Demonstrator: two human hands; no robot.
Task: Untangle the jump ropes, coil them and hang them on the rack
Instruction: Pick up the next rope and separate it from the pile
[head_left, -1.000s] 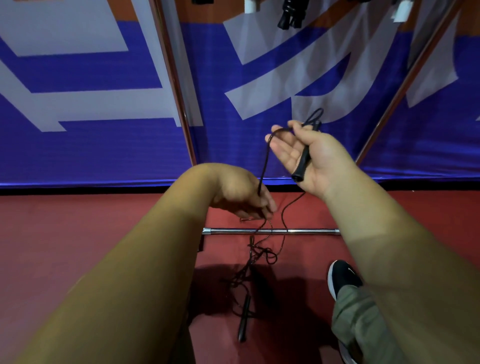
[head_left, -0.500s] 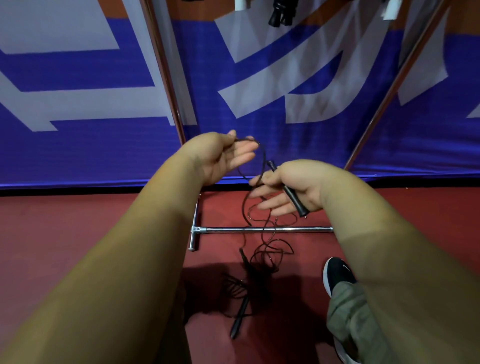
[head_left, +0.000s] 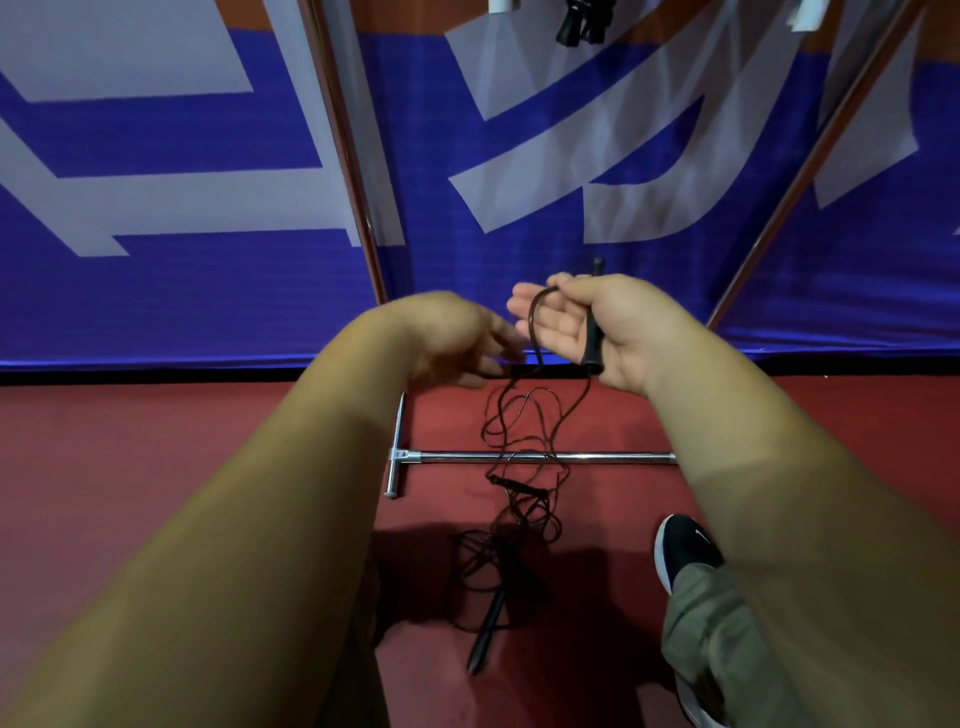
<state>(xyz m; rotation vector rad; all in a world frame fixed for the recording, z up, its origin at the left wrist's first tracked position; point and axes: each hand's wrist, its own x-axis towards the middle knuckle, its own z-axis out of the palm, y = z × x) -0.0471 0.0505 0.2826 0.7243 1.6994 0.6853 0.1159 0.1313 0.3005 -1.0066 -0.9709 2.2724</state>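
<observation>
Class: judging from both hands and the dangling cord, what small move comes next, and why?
The right hand pins a handle with one loop across its fingers; the rest of the cord dangles, tangled, to the floor. So probably the left hand should lift another length over those fingers.

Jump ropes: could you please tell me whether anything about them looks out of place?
Yes: the cord hangs in tangled loops across the chrome bar, ending in a snarled heap on the red floor.
</observation>
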